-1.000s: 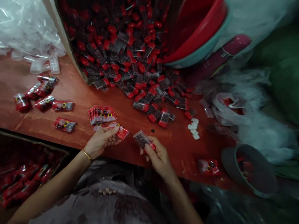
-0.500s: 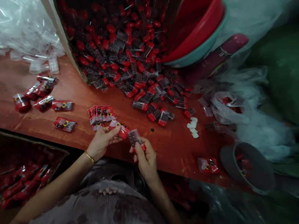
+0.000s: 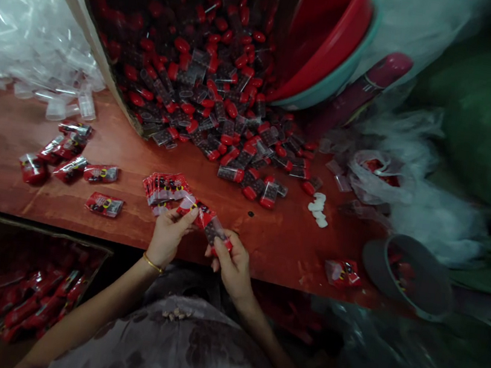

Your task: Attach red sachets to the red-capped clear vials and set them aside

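Observation:
Near the table's front edge, my left hand (image 3: 170, 231) pinches a red printed plastic sleeve (image 3: 202, 213). My right hand (image 3: 231, 261) is closed on a clear tube with a red cap (image 3: 215, 233) and dark contents. The tube's clear end meets the sleeve's right end; whether it has entered the sleeve I cannot tell. Just beyond my left hand lies a fanned stack of similar red sleeves (image 3: 165, 186). Several wrapped tubes (image 3: 101, 173) lie on the table to the left.
A large open box (image 3: 95, 47) spills red-capped tubes (image 3: 224, 108) onto the table. Clear empty cups (image 3: 85, 103) lie at left, red and teal basins (image 3: 328, 49) at the back. A grey container (image 3: 374, 257) stands at right. Below the table edge, a box holds wrapped tubes (image 3: 35, 300).
My right hand has moved slightly left, bringing the tube up against the sleeve in my left hand. A small gap showed between them before.

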{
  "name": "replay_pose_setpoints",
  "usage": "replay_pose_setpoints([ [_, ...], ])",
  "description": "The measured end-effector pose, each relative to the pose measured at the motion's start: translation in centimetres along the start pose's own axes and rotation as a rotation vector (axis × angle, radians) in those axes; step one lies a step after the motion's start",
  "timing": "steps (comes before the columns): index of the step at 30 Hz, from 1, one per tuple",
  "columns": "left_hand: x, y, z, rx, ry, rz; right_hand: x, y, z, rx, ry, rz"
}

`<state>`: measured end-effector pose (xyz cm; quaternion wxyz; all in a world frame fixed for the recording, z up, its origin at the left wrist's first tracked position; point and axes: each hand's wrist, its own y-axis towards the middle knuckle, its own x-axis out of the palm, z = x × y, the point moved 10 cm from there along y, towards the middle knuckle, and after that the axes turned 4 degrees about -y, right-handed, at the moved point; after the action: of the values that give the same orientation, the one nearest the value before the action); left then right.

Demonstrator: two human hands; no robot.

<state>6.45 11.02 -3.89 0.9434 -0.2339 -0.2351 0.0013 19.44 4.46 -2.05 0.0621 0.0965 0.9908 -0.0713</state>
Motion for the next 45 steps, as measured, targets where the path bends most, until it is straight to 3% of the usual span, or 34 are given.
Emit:
replay_pose_setpoints([
  [3,-0.2,0.0,0.2,0.069,0.022,0.011,-0.4,0.1,-0.3,-0.072,-0.095,0.034],
  [8,0.0,-0.2,-0.1,0.114,0.068,-0.013,-0.2,0.6,0.4,-0.045,-0.048,0.008],
  [15,0.0,-0.4,-1.6,-0.069,-0.053,0.051,-0.4,0.3,-0.6,-0.208,-0.209,0.084],
  [21,1.0,-0.4,-1.9,-0.077,-0.111,0.002,-0.8,0.0,-1.4,-0.378,-0.39,0.205],
  [26,0.6,-0.3,-2.0,-0.069,-0.13,0.046,0.0,0.4,-0.2,-0.258,-0.226,0.125],
  [30,1.0,-0.1,-1.8,0.006,-0.02,-0.059,0.7,0.7,0.8,-0.149,-0.034,0.027],
  [34,1.0,0.1,-1.5,0.057,0.079,-0.106,0.3,1.0,0.3,-0.182,-0.105,0.024],
  [40,2.0,0.0,-0.9,0.02,-0.067,-0.144,0.9,1.1,-0.4,-0.208,-0.086,-0.017],
  [45,1.8,0.0,-0.8,0.066,0.008,-0.15,0.9,0.9,-1.7,-0.299,-0.19,0.003],
])
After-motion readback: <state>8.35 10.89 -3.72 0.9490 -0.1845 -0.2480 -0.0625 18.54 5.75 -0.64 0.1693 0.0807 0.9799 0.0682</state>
